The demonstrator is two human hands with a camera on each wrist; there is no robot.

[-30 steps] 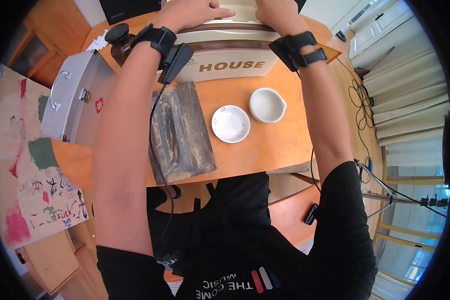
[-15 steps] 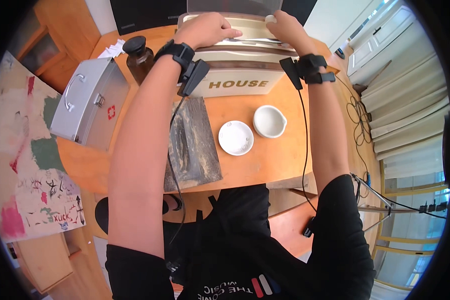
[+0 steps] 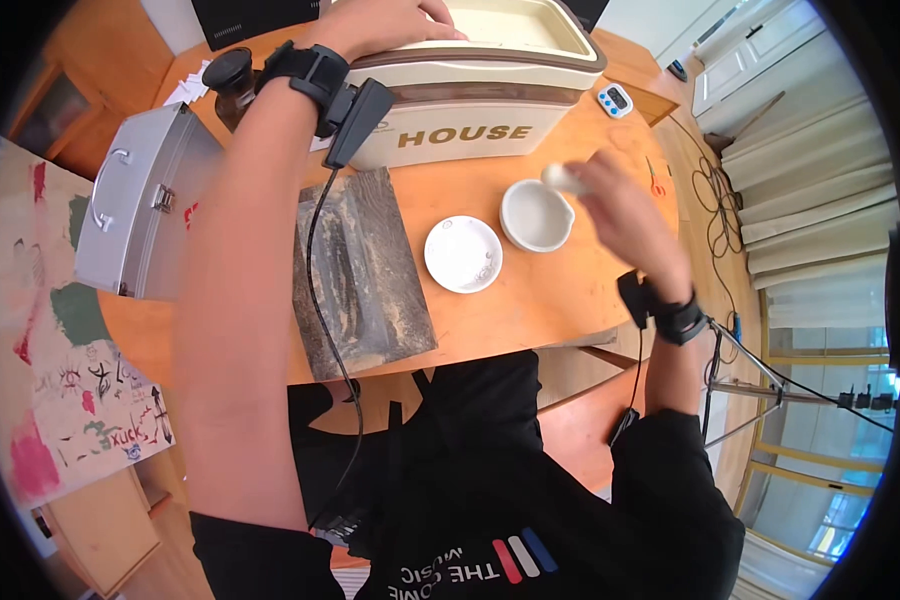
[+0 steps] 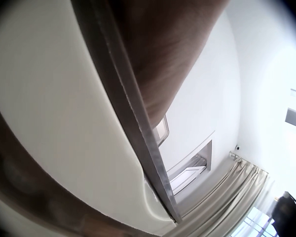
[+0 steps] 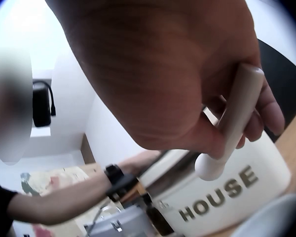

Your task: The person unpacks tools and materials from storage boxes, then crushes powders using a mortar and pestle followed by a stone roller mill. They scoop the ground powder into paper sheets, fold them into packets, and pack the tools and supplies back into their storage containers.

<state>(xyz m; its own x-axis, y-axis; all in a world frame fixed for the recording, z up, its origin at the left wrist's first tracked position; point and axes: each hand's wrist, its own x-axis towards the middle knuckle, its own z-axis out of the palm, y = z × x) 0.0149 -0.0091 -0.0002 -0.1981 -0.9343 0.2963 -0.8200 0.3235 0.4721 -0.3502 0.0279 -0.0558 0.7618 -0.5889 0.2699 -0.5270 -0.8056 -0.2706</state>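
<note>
A white pestle point(image 5: 237, 113) is pinched between the thumb and fingers of my right hand point(image 3: 620, 205), its rounded end pointing down past the thumb in the right wrist view. In the head view that end overlaps the upper right rim of a white spouted mortar point(image 3: 537, 243). Beside the mortar sits a small white dish point(image 3: 463, 255). My left hand point(image 3: 385, 22) rests at the top edge of a cream box point(image 3: 450, 135) lettered HOUSE, thumb extended over its recessed top. Some left fingers are cut off by the frame.
A dark weathered board point(image 3: 365, 280) lies left of the dish. Farther left stand a silver case point(image 3: 135, 200) and a brown bottle point(image 3: 232, 85). A small timer point(image 3: 615, 100) and orange-handled scissors point(image 3: 657, 182) lie at the right. Cables hang from both wrists.
My right hand has come away from the box with the pestle, moving toward me to the mortar's right side. The left hand stays at the box; the head view has shifted.
</note>
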